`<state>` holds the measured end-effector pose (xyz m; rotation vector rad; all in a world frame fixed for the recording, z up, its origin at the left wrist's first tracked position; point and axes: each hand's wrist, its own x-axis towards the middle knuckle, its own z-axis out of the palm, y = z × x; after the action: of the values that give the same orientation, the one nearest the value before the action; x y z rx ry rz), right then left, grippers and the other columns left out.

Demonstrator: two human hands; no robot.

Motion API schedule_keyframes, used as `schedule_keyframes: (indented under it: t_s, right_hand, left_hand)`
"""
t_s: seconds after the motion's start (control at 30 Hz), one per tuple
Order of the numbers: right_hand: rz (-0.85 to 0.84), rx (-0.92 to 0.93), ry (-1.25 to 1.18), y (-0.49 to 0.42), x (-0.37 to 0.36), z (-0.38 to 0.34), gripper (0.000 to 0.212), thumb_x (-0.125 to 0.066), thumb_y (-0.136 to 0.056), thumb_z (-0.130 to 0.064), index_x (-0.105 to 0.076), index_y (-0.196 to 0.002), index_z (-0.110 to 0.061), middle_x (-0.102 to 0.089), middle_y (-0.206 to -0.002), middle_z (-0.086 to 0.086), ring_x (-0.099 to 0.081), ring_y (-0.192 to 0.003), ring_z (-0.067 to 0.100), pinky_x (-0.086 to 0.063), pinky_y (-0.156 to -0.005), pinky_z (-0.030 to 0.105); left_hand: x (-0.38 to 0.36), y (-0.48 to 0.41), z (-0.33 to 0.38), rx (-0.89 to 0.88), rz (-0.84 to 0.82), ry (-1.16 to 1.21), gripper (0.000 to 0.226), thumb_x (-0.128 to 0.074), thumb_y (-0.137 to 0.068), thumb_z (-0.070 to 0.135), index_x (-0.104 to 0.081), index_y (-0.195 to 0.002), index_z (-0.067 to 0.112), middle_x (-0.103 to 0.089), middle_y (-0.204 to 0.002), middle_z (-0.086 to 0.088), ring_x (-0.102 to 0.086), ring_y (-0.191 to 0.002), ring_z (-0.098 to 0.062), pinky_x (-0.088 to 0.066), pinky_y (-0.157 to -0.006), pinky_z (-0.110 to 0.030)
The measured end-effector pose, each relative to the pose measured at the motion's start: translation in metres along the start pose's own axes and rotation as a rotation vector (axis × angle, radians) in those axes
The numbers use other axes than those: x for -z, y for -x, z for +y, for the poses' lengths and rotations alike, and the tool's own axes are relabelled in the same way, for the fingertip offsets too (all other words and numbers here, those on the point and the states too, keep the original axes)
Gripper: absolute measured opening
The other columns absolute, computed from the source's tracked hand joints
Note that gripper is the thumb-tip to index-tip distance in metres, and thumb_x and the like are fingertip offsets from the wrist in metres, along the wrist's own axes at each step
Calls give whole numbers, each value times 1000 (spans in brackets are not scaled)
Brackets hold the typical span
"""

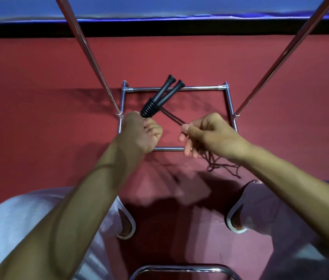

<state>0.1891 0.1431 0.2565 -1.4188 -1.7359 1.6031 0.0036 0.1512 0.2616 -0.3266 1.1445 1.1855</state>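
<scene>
**Snag risk, mid-wrap**

Work in hand, by my reading: winding the thin black cord (172,117) round the pair of black ribbed rubber skipping-rope handles (160,97). The handles are held side by side in the air. Their tips splay apart over the far bar of the square chrome tube frame (176,88), which sits on the red floor (38,118).

Hazards, as judged:
- The loose tail of cord (223,168) hangs in a kinked bunch below the right hand. It could knot on itself if drawn through fast.
- The tail hangs near the frame's near bar, so a wide sweep might hook it on the tube or a corner joint.
- The handle tips already diverge. A sideways pull on the cord may twist them out of line and let turns slip off the ribbed end.
- Lost tension between the hands would slacken the wrap.

Hands:
- Left hand (142,136): closed in a fist round the ribbed lower ends of both handles, fingers curled under.
- Right hand (206,134): thumb and forefinger pinch the doubled cord, drawn taut to the right of the handles. The other fingers extend loosely downward, and the rest of the cord trails out below the hand.

Two strands run straight from the ribs to the pinch. Whether any turns already sit on the handles, cannot tell.
</scene>
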Motion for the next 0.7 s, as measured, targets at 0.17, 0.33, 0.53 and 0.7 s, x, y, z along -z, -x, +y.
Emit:
schedule_keyframes:
  t_s: [0.17,0.33,0.53,0.7]
  right_hand:
    - [-213,-283,-536,10,17,-25,36,-49,-106,-31,-63,-80,-11,-60,-58,1,-57,-50,12,-48,-49,19]
    - [-239,-430,-538,8,26,-15,41,-40,-109,-35,-45,-72,-20,-36,-62,-5,-27,-50,6,-14,-44,18]
    - [-4,-95,120,10,33,-10,20,-72,-95,-25,-66,-86,-8,-39,-50,-4,-25,-42,12,-21,-40,23]
    - [70,434,784,10,41,-4,9,-79,-84,-19,-72,-90,-22,-57,-58,-8,-48,-52,13,-49,-59,35]
  left_hand:
    - [0,-4,-14,-1054,269,-931,39,-42,-91,31,-32,-58,14,-23,-48,4,-30,-48,-24,-23,-52,-35]
    - [0,-4,-14,-1506,294,-1437,41,-44,-96,32,-40,-58,16,-53,-54,-19,-47,-55,-41,-29,-57,-41]
    - [-2,-7,-14,-1384,370,-1570,38,-52,-95,36,-57,-70,7,-60,-72,-19,-44,-68,-33,-33,-65,-37]
    - [-2,-3,-13,-1212,316,-1719,34,-54,-91,34,-54,-73,5,-53,-72,-15,-47,-75,-36,-41,-70,-38]
